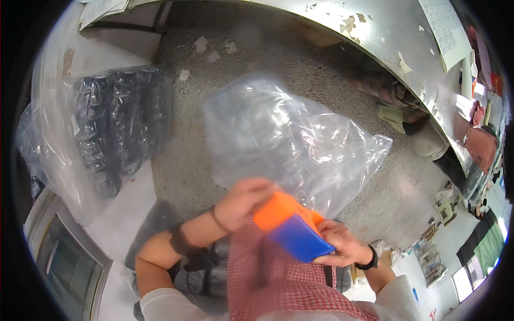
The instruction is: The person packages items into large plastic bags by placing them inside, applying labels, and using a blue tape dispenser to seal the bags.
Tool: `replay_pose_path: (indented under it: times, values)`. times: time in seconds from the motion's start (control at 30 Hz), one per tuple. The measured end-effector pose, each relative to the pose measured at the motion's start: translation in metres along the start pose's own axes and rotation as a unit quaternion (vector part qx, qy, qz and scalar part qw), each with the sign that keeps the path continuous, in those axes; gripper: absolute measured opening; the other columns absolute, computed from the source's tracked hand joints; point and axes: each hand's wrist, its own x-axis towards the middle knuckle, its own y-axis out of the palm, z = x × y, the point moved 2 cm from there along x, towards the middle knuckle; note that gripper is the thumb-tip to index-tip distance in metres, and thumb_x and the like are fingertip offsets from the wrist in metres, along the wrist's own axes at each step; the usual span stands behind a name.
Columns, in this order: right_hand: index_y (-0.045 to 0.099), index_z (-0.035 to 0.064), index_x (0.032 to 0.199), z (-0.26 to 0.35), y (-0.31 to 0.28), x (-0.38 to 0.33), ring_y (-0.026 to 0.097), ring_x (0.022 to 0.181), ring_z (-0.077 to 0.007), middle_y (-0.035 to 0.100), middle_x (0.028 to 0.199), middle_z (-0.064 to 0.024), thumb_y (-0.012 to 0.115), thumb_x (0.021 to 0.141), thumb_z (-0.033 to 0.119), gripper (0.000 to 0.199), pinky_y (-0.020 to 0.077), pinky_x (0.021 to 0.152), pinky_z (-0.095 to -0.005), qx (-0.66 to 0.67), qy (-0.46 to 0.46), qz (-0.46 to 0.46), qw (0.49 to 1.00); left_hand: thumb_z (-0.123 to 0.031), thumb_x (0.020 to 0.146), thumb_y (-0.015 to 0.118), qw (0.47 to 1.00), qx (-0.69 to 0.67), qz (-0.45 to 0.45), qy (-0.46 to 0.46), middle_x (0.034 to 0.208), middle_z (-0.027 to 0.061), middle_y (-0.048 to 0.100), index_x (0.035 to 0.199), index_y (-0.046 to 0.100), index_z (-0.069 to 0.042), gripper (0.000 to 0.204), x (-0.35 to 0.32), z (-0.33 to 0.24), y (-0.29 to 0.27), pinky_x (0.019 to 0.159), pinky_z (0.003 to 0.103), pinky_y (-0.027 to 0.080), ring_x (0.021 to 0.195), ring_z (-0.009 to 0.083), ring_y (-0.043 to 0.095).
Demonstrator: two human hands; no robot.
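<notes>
Between my two hands, in front of the red-checked apron, is an orange-and-blue box-like piece (pixel 289 227) with flat sides; its exact kind I cannot make out. My left hand (pixel 247 199), slightly blurred, grips the orange end, with its fingertips partly hidden behind it. At the blue end, my right hand (pixel 341 245) is closed on the edge, thumb along the lower corner. Just beyond the hands a large clear plastic bag (pixel 289 144) stands on the rough floor, puffed out and creased. What it contains is not plain to see.
On the left, stacked dark glossy containers (pixel 115 123) sit inside clear plastic. A worn pale table (pixel 342 24) curves across the far and right side, with papers (pixel 444 32) on it. Cloth items (pixel 401 115) lie beneath it. Paper scraps (pixel 201 44) litter the floor.
</notes>
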Motion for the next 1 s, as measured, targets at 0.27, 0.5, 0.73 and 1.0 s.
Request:
replay_pose_path:
  times: [0.27, 0.5, 0.73, 1.0]
  values:
    - [0.057, -0.0032, 0.088, -0.010, 0.021, 0.095, 0.061, 0.068, -0.0271, 0.061, 0.081, -0.0157, 0.070, 0.075, 0.008, 0.021, 0.0470, 0.061, -0.0319, -0.062, -0.014, -0.196, 0.979, -0.021, 0.092, 0.060, 0.779, 0.424, -0.256, 0.384, 0.082, 0.0024, 0.065, 0.096, 0.067, 0.001, 0.023, 0.071, -0.241, -0.108, 0.072, 0.025, 0.049, 0.078, 0.0098, 0.060]
    - [0.057, -0.0021, 0.094, -0.026, 0.036, 0.092, 0.060, 0.071, -0.0128, 0.065, 0.081, -0.0096, 0.066, 0.082, 0.009, 0.019, 0.0467, 0.062, -0.0274, -0.011, 0.113, -0.266, 0.957, -0.029, 0.094, 0.057, 0.662, 0.699, -0.145, 0.229, 0.117, 0.0103, 0.063, 0.121, 0.059, -0.001, 0.039, 0.173, -0.188, -0.156, 0.095, 0.032, 0.044, 0.108, 0.0180, 0.058]
    - [0.063, -0.0012, 0.102, -0.040, 0.010, 0.074, 0.061, 0.074, -0.0116, 0.066, 0.086, -0.0080, 0.068, 0.085, 0.019, 0.027, 0.0493, 0.067, -0.0270, 0.093, 0.239, -0.283, 0.924, -0.034, 0.098, 0.043, 0.644, 0.667, -0.228, 0.296, 0.112, 0.0201, 0.061, 0.114, 0.060, 0.000, 0.042, 0.107, -0.169, -0.069, 0.089, 0.036, 0.044, 0.103, 0.0310, 0.059]
    - [0.063, -0.0022, 0.105, -0.048, -0.007, 0.080, 0.058, 0.081, -0.0091, 0.066, 0.086, -0.0068, 0.064, 0.089, 0.027, 0.033, 0.0479, 0.072, -0.0259, 0.128, 0.153, -0.340, 0.919, -0.023, 0.072, 0.067, 0.290, 0.754, 0.136, 0.574, 0.085, 0.0091, 0.062, 0.081, 0.059, -0.010, 0.018, 0.054, 0.062, -0.002, 0.074, 0.041, 0.045, 0.080, 0.0278, 0.060]
